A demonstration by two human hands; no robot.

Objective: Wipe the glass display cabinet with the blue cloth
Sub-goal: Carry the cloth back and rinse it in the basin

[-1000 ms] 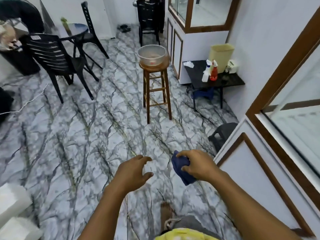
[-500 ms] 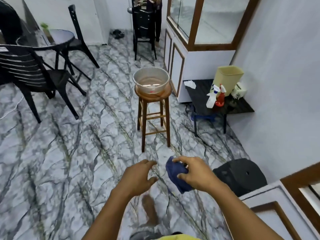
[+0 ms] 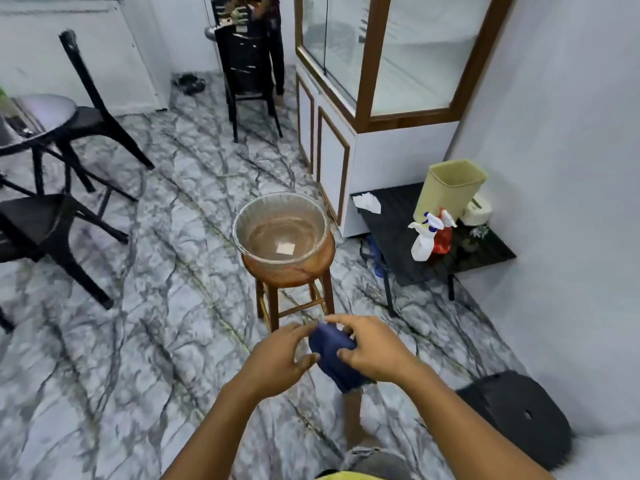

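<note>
Blue cloth (image 3: 332, 355) between the hands — right hand (image 3: 374, 351) curled round it, left hand (image 3: 273, 358) pinching its side.

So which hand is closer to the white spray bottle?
The right hand. It grips the blue cloth on the side toward the white spray bottle; the left hand pinches the cloth's opposite side, farther from the bottle.
</note>
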